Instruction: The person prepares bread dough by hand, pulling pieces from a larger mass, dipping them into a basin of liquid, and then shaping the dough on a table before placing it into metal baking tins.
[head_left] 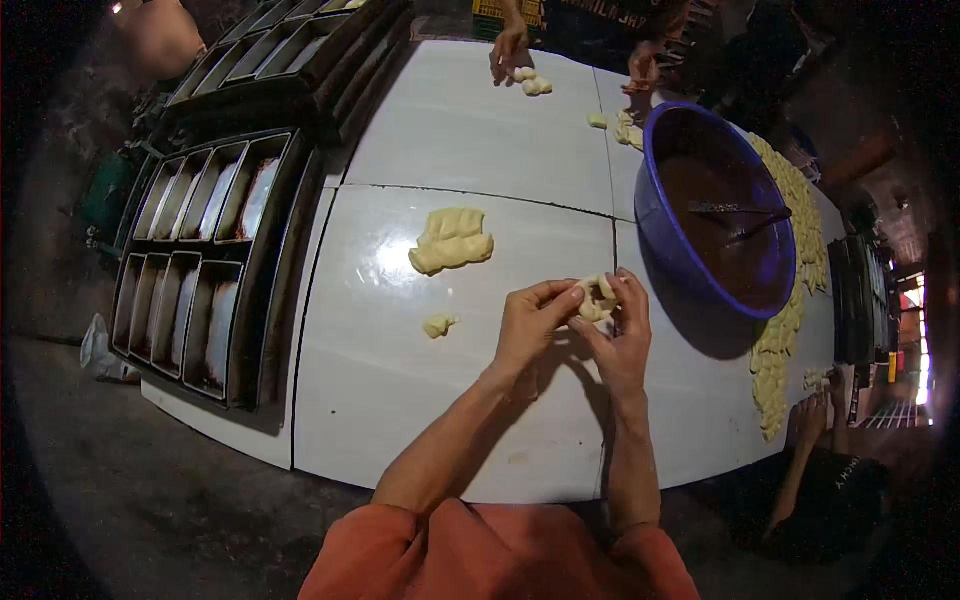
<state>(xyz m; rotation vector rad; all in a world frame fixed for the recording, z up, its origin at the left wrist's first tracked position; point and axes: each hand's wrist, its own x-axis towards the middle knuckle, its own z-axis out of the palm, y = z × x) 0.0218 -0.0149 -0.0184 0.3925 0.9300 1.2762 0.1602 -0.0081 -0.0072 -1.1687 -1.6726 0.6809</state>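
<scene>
A small piece of dough [598, 298] sits pinched between both hands, just above the white table [420, 390]. The left hand [530, 325] curls its fingers round the near side of it; the right hand [622, 335] closes on it from the other side, fingertips meeting over the top. Beyond the left hand lies a larger lump of dough [452, 240], with a little scrap of dough [437, 324] out to its left. Just past the right hand stands a big blue bowl [660, 225] of dark filling with a utensil [738, 212] lying in it, and rows of shaped dough pieces [785, 320] curve round behind it. Dark baking tins [205, 255] line the table edge far to the left. Another person's hand [508, 48] works dough at the far side.
</scene>
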